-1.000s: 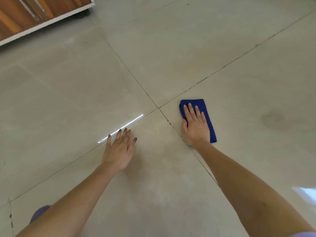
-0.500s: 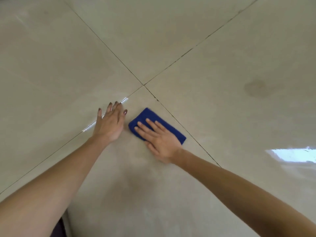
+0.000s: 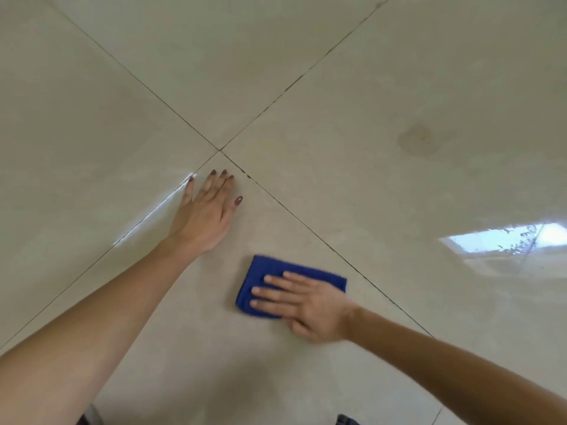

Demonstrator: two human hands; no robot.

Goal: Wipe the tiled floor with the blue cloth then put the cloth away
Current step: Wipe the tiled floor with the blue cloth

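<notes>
The folded blue cloth lies flat on the beige tiled floor, on the near tile just below the crossing of the grout lines. My right hand presses on it, palm down, fingers spread and pointing left; the hand covers the cloth's right half. My left hand rests flat on the same tile, up and to the left of the cloth, fingers together and pointing at the grout crossing. It holds nothing.
A darker stain marks the right-hand tile. A bright window reflection shines on the floor at the right edge. Dark grout lines run diagonally through the view.
My right hand has slid the cloth toward me and to the right, away from my left hand. The left hand stays planted near the grout crossing.
</notes>
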